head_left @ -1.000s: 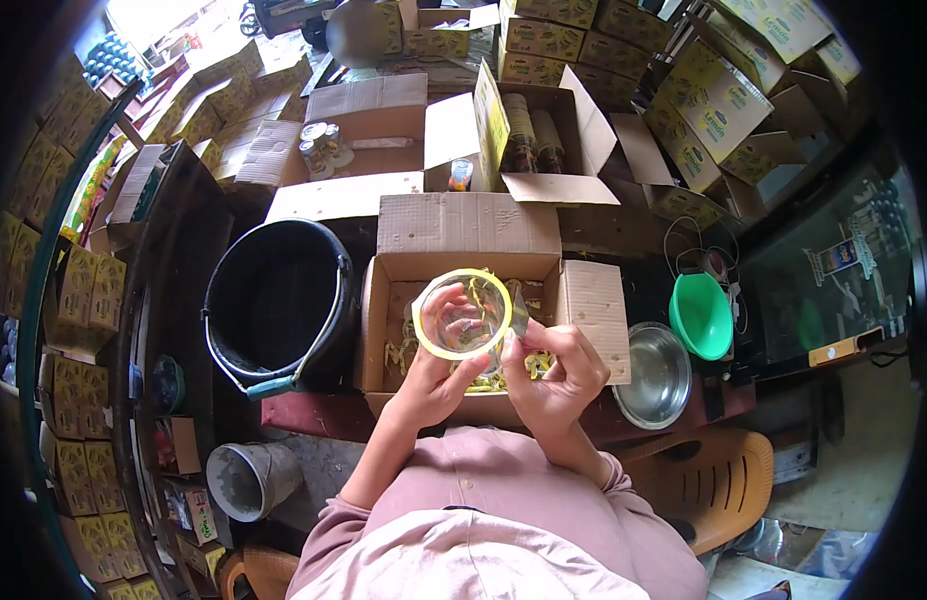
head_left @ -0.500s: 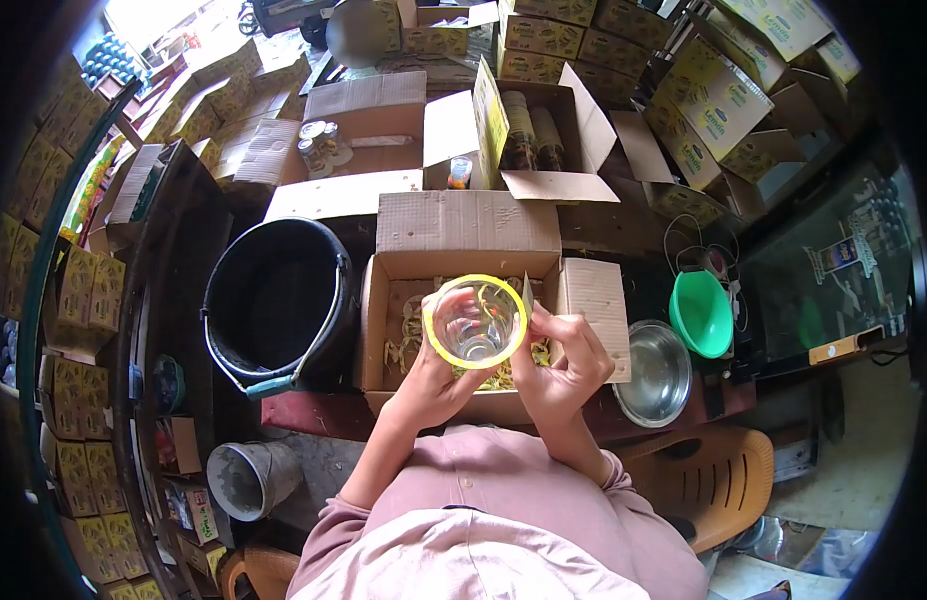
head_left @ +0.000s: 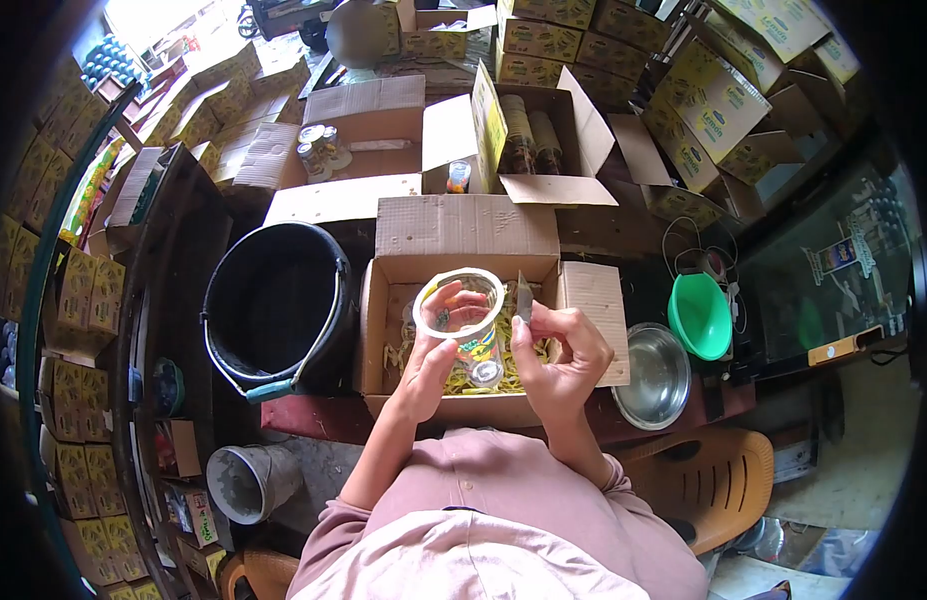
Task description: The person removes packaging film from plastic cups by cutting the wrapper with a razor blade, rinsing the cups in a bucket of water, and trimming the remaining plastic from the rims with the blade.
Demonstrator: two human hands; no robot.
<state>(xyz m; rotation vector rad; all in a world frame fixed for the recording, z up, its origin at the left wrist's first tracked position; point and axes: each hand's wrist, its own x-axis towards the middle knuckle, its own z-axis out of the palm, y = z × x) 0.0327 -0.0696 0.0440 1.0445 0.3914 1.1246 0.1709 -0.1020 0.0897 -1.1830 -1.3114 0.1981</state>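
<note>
My left hand [head_left: 421, 378] is wrapped round a clear plastic cup [head_left: 479, 348] with a coloured print on its wall. The cup is tilted, its pale rim turned up toward me and its base toward the box. In my right hand [head_left: 567, 352], thumb and fingers pinch a small flat metal blade [head_left: 524, 298] that points up, just right of the cup and apart from it. Both hands are over an open cardboard box [head_left: 467, 226]. Thin yellow strips [head_left: 515, 378] lie loose inside it.
A black bucket [head_left: 230, 310] stands left of the box. To the right are a metal bowl [head_left: 651, 385] and a green bowl [head_left: 699, 315]. Behind, one open carton [head_left: 368, 92] holds several cups; another [head_left: 571, 187] holds stacked cups. An orange chair [head_left: 718, 470] is at right.
The cup's rim was bright yellow and is now pale, without the yellow ring. My left hand has tilted the cup, and my right hand with the blade has moved slightly away from it.
</note>
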